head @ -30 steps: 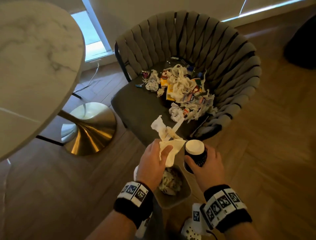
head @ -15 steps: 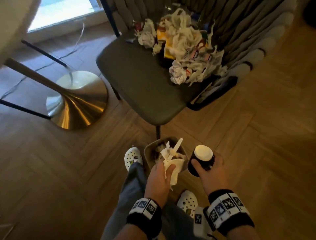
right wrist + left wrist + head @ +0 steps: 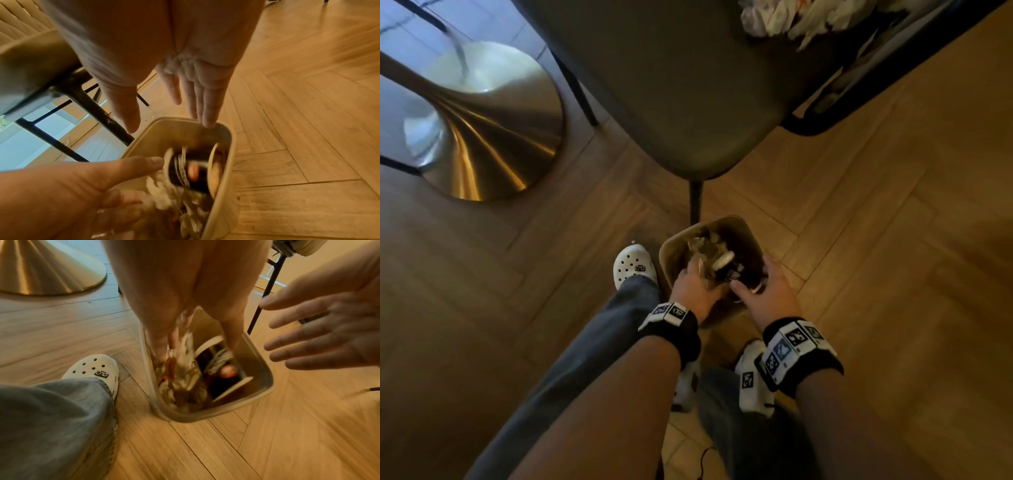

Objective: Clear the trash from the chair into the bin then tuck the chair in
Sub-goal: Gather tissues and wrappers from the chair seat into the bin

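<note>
grey padded chair [image 3: 671,85] fills the top, its front corner pointing down at the bin, with the crumpled trash pile [image 3: 791,17] at the seat's back right edge. beige rectangular bin [image 3: 729,224] stands on the floor just beside the chair's front leg, long axis running away from the person. a dark cup [image 3: 191,170] with a white lid lies tilted on its side inside the bin. left hand [image 3: 693,291] has its fingers down in the bin among paper; grip unclear. right hand [image 3: 767,291] is spread, holding nothing, over the near right rim.

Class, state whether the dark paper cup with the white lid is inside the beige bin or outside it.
Inside. The dark paper cup with the white lid lies tipped below the beige bin rim, among crumpled paper; the right hand is open above it.
</note>
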The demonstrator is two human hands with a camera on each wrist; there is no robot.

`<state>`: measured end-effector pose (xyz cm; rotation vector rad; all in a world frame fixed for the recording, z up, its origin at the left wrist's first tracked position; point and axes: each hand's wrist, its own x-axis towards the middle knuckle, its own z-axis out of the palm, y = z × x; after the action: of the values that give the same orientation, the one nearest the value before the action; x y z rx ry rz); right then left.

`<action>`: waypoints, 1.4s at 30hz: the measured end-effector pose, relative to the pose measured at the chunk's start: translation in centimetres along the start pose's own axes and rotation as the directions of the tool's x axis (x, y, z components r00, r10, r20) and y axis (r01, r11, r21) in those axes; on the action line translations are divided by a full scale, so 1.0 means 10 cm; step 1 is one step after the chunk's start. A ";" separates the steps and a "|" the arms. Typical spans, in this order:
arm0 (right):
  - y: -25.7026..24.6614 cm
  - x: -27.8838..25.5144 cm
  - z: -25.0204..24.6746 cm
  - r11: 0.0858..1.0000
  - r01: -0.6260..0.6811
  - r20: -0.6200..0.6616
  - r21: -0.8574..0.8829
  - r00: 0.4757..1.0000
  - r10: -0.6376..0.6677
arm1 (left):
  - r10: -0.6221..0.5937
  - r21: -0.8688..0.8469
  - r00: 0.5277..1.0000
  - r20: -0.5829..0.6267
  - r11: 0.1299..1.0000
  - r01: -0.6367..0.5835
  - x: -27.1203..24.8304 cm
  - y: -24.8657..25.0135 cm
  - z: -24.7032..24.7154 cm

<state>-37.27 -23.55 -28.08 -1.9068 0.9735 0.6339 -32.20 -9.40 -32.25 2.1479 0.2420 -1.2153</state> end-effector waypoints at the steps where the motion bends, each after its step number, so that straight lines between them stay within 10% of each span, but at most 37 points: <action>1: -0.02 -0.07 -0.06 1.000 -0.002 0.010 -0.022 1.000 0.002 | 0.005 0.010 1.000 0.005 1.000 -0.005 -0.06 0.01 -0.05; 16: -1.64 -0.88 -1.42 0.979 0.163 0.025 0.120 0.986 -0.167 | 0.301 0.104 0.905 -0.302 0.954 -0.282 -1.42 1.36 -1.66; 28: -3.29 0.61 -1.42 0.982 0.130 -0.243 -0.140 0.957 -0.161 | 0.354 0.096 0.910 -0.214 0.935 -0.341 -0.34 2.21 -2.99; 38: -3.58 0.73 -1.23 0.986 0.133 -0.331 -0.098 0.930 -0.159 | 0.562 0.435 0.758 -0.331 0.804 -0.406 0.90 3.15 -3.95; 42: -3.57 0.55 -1.27 0.996 0.089 -0.321 0.008 0.943 -0.082 | 0.479 0.529 0.829 -0.288 0.801 -0.279 1.37 3.63 -4.09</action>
<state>-4.13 -25.76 -9.05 -2.0596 1.0859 0.2624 20.38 -14.24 -12.54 2.6901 -0.3545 -0.6046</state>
